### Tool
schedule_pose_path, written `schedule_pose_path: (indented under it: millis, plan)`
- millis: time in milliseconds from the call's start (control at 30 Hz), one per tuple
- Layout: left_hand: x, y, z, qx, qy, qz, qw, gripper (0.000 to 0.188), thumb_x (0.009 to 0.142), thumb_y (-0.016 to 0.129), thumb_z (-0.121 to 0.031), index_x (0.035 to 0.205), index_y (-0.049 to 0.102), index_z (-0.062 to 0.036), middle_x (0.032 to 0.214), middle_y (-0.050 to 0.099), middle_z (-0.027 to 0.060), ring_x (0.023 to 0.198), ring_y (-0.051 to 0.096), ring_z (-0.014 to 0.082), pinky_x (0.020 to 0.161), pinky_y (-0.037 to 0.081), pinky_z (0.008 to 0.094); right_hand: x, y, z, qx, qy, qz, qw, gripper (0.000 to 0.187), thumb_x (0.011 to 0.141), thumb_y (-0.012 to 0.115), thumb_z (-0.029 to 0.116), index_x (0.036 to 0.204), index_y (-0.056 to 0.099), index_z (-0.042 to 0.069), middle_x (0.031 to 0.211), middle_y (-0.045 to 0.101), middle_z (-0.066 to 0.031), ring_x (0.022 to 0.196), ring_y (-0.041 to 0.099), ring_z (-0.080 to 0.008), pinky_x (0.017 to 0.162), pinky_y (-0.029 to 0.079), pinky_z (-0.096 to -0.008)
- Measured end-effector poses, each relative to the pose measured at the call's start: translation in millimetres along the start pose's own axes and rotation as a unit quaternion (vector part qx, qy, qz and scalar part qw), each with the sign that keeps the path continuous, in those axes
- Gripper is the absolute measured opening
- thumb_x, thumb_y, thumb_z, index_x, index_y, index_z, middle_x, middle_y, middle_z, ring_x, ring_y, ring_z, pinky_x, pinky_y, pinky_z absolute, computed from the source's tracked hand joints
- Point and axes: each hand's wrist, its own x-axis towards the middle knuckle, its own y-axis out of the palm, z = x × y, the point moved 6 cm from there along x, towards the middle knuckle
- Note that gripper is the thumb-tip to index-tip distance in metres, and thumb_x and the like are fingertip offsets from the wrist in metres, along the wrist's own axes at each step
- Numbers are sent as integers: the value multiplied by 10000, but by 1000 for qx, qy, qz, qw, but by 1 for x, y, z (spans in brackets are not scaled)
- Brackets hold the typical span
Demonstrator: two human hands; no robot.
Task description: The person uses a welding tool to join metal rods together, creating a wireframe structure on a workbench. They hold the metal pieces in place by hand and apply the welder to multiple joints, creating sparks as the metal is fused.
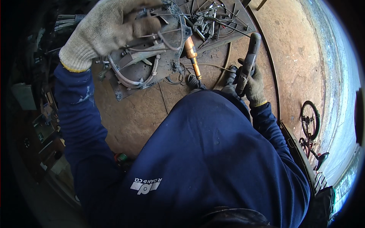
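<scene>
My right hand point(254, 85), in a knitted work glove, is closed round a dark welding electrode holder point(249, 59) that points up and away from me. From its head a thin rod point(232, 28) slants leftward across the bench. The gloved left hand point(110, 32) is raised over the left part of the bench, thumb and fingers apart. Its fingertips are smeared by motion, close to the rod's far end. Beneath it lies a metal workpiece of curved bars point(131, 81) on the steel bench top point(173, 59).
An orange corded power tool point(192, 57) sits at the bench's near edge. Pliers, clamps and loose rods point(213, 22) are heaped at the back right. Cables point(224, 68) trail on the floor near my shoes. Cluttered shelves point(42, 125) stand left; a bicycle point(310, 121) is to the right.
</scene>
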Motion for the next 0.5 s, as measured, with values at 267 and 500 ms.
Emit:
schedule_pose_path:
  millis: [267, 500]
  plan:
    - [-22, 26, 49, 466, 123, -339, 808, 510, 977, 536, -192, 1469, 403, -179, 1373, 470, 157, 931, 678, 221, 695, 582, 336, 2, 3, 0, 11, -7, -8, 1000, 508, 912, 721, 300, 1278, 552, -9, 942, 658, -59, 763, 639, -134, 676, 546, -286]
    - [-46, 40, 45, 344, 280, -354, 823, 505, 821, 771, -86, 1303, 625, -122, 1120, 691, 95, 916, 714, 249, 732, 602, 326, 7, -5, -4, 14, -27, -13, 999, 616, 902, 732, 375, 1322, 523, -23, 879, 618, -49, 713, 630, -148, 639, 568, -305]
